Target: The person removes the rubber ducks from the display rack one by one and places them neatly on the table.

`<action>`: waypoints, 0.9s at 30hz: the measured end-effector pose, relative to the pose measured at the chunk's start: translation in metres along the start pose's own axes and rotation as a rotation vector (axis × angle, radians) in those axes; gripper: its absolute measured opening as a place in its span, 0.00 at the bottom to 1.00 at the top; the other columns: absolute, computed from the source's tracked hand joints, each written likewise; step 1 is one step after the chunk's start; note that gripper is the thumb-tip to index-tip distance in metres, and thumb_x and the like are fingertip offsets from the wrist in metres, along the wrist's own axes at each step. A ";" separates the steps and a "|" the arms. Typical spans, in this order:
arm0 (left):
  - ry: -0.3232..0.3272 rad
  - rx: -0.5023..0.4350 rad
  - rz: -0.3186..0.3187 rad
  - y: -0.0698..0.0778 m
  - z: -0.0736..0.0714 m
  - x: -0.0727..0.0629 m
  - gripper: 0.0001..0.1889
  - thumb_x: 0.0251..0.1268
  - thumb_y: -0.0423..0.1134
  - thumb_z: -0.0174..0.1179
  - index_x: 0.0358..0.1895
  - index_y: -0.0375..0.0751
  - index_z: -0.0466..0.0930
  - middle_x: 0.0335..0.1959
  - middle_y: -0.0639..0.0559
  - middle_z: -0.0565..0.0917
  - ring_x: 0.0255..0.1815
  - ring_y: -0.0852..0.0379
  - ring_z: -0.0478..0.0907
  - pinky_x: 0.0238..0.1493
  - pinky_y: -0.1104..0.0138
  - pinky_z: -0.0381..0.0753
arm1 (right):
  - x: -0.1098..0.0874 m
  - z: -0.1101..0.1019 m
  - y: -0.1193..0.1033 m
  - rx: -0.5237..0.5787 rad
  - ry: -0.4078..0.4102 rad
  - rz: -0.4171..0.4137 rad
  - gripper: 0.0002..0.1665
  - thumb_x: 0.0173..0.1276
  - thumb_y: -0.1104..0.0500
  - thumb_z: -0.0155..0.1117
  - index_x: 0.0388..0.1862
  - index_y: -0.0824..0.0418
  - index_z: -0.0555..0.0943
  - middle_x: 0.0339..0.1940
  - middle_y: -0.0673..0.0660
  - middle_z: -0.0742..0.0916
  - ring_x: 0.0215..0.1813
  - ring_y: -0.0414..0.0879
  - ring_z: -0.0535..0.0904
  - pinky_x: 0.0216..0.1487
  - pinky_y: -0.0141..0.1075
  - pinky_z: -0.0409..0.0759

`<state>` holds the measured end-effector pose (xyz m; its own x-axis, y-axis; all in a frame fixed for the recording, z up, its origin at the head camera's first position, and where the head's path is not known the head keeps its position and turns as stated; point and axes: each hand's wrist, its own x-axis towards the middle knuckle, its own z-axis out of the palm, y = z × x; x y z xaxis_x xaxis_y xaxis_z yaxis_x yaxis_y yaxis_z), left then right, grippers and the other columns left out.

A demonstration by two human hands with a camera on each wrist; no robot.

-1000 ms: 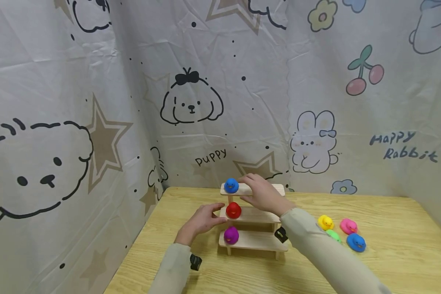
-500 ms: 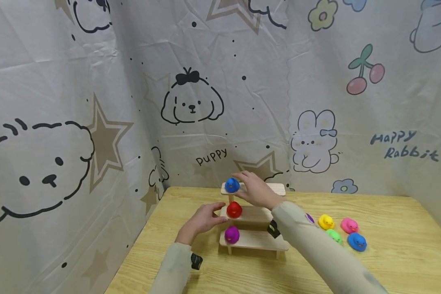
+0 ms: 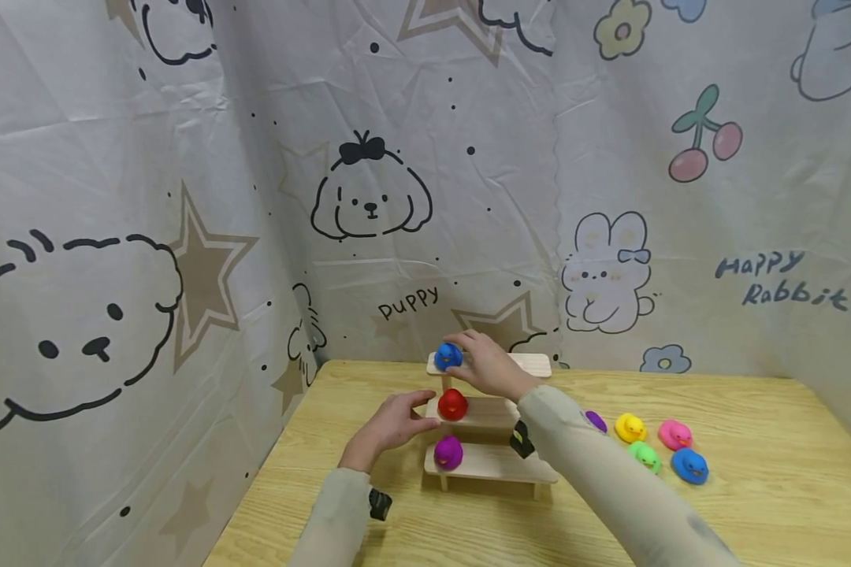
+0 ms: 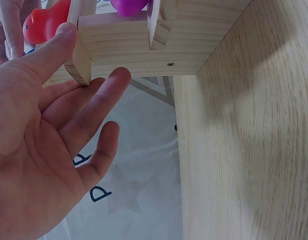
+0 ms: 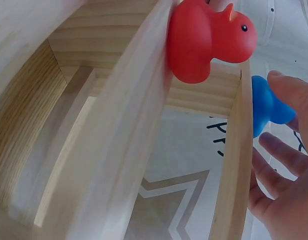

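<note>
A three-tier wooden shelf stand [image 3: 507,463] carries three rubber ducks along its left end. The blue duck [image 3: 444,357] sits on the top tier, the red duck [image 3: 452,405] on the middle one, and the magenta duck [image 3: 448,453] at the bottom. My right hand [image 3: 495,368] pinches the blue duck from the right, its thumb in front. At the left end of the middle tier, my left hand [image 3: 390,427] grips the board, thumb on its edge and fingers behind; the left wrist view shows this hand [image 4: 49,135] beside the red duck [image 4: 46,21].
On the table [image 3: 766,512] to the right lie more rubber ducks: yellow [image 3: 629,428], pink [image 3: 675,434], green [image 3: 644,457] and blue [image 3: 690,466]. A purple one [image 3: 596,421] is partly hidden by my right sleeve. A printed curtain [image 3: 468,236] hangs close behind the stand.
My right hand has moved left along the top tier and closed its fingers on the blue duck. The purple duck has come into view beside the sleeve. My left hand has stayed put.
</note>
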<state>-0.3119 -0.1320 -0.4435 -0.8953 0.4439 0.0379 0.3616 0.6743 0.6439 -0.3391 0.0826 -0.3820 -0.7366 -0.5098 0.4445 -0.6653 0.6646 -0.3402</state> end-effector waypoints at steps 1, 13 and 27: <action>0.000 0.000 0.004 0.000 0.000 0.000 0.30 0.63 0.49 0.62 0.66 0.40 0.69 0.61 0.44 0.75 0.43 0.53 0.82 0.44 0.61 0.80 | 0.000 0.000 0.000 0.003 0.001 0.003 0.30 0.61 0.54 0.70 0.60 0.62 0.75 0.53 0.61 0.79 0.54 0.55 0.74 0.56 0.48 0.72; 0.003 -0.001 0.015 0.001 0.000 -0.001 0.31 0.63 0.50 0.62 0.66 0.39 0.69 0.61 0.45 0.75 0.42 0.53 0.82 0.43 0.61 0.80 | 0.005 0.005 0.003 0.106 0.033 0.026 0.22 0.59 0.57 0.71 0.51 0.62 0.77 0.44 0.59 0.80 0.47 0.56 0.78 0.50 0.46 0.77; 0.004 -0.008 0.014 -0.002 0.001 0.000 0.32 0.62 0.50 0.62 0.66 0.38 0.68 0.61 0.44 0.75 0.43 0.53 0.81 0.44 0.60 0.80 | -0.004 -0.006 0.004 0.198 0.017 0.042 0.18 0.64 0.60 0.67 0.51 0.61 0.75 0.46 0.58 0.79 0.51 0.54 0.78 0.50 0.45 0.78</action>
<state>-0.3121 -0.1332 -0.4452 -0.8912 0.4509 0.0495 0.3716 0.6632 0.6497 -0.3379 0.0905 -0.3805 -0.7632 -0.4734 0.4399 -0.6462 0.5641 -0.5141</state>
